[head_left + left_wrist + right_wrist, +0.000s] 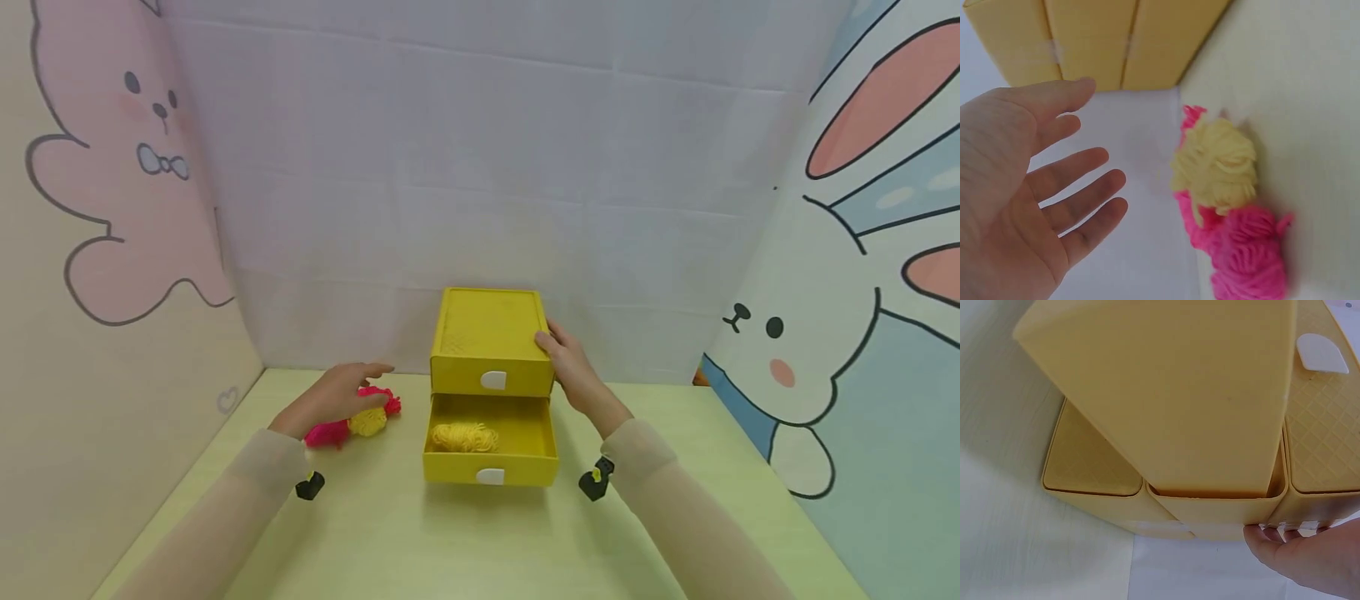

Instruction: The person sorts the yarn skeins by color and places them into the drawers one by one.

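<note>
A yellow three-drawer unit [491, 323] stands against the back sheet. Its middle drawer [528, 425] is pulled out, with a bundle of pale yellow yarn [465, 437] lying inside on the left. My right hand [573, 367] rests on the unit's upper right side, thumb over the top edge and fingers along the side wall. To the left, my left hand [337, 396] hovers with fingers spread and nothing in them. Beneath and beside it lie a yellow yarn bundle [1219, 165] and pink yarn bundles [1250, 256], partly hidden by the hand in the head view.
The bottom drawer [1094, 453] is closed and hidden in the head view by the pulled-out one. A white sheet [495, 167] hangs behind the table [480, 542]. Side panels show a pink cartoon animal [142, 208] and a white rabbit [802, 333].
</note>
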Demonstrator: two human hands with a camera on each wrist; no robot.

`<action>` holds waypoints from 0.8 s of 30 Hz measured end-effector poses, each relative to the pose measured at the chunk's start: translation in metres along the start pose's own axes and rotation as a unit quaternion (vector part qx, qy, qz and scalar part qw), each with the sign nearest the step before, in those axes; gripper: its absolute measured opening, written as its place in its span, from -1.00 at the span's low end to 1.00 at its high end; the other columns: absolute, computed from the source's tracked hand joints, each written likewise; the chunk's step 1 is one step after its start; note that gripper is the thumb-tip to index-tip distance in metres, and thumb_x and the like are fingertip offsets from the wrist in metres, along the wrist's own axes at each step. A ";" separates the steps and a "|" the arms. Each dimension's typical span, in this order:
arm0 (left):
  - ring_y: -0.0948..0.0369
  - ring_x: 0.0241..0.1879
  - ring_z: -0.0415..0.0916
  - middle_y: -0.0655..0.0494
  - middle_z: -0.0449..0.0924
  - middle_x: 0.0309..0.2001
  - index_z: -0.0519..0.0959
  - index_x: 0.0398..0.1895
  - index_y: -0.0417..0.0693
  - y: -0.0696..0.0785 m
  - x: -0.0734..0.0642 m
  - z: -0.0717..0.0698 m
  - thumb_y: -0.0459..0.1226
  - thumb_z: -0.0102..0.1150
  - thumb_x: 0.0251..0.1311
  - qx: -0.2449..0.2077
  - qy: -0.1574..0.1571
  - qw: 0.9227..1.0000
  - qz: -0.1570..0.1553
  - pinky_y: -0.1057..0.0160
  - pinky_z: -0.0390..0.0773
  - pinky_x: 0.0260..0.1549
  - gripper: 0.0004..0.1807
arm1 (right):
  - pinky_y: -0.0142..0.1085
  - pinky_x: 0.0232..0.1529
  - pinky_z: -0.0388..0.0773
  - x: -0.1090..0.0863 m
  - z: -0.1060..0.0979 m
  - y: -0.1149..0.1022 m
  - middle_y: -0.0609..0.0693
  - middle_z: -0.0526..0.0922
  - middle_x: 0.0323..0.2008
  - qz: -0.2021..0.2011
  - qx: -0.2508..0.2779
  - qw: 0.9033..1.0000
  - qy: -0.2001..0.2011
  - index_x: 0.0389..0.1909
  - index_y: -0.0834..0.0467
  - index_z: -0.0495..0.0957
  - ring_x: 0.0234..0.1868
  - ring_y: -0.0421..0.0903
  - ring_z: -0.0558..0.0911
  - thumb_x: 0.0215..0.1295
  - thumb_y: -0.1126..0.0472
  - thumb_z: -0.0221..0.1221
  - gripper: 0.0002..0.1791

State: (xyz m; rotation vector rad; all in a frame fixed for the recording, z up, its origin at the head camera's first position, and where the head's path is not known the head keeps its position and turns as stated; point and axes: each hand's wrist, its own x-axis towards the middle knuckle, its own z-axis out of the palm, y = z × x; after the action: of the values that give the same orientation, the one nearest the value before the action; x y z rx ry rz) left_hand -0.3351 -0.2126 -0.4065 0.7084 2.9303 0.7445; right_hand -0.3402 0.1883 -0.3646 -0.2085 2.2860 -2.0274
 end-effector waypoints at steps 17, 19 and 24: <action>-0.20 0.19 0.52 -0.24 0.56 0.26 0.55 0.41 -0.07 -0.041 -0.018 0.039 -0.19 0.48 0.27 0.039 -0.016 0.999 -0.034 -0.38 0.50 0.24 -0.37 | 0.16 0.58 0.22 -0.001 0.001 0.001 0.16 0.05 0.69 -0.006 -0.002 1.000 -0.008 0.76 0.02 -0.14 0.60 0.20 0.27 0.74 -0.03 -0.10 -0.25; -0.19 0.19 0.52 -0.22 0.55 0.27 0.57 0.39 -0.05 -0.045 -0.017 0.043 -0.19 0.49 0.27 0.032 -0.014 0.999 -0.037 -0.37 0.50 0.26 -0.38 | 0.16 0.58 0.22 -0.001 0.001 0.000 0.16 0.06 0.69 -0.005 0.000 1.000 -0.006 0.76 0.02 -0.13 0.60 0.20 0.26 0.73 -0.04 -0.09 -0.25; -0.11 0.19 0.52 -0.09 0.60 0.24 0.64 0.28 0.00 -0.052 -0.013 0.052 -0.17 0.54 0.22 0.029 -0.016 0.999 -0.027 -0.31 0.50 0.28 -0.45 | 0.16 0.58 0.21 -0.001 0.001 0.000 0.16 0.05 0.69 -0.004 0.003 1.000 -0.007 0.76 0.02 -0.15 0.61 0.21 0.25 0.73 -0.04 -0.09 -0.24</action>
State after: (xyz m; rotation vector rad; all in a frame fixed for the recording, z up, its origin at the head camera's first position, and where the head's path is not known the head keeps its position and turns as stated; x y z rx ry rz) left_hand -0.3378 -0.2357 -0.4772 0.6353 2.9409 0.6390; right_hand -0.3388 0.1876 -0.3650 -0.2311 2.2752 -2.0304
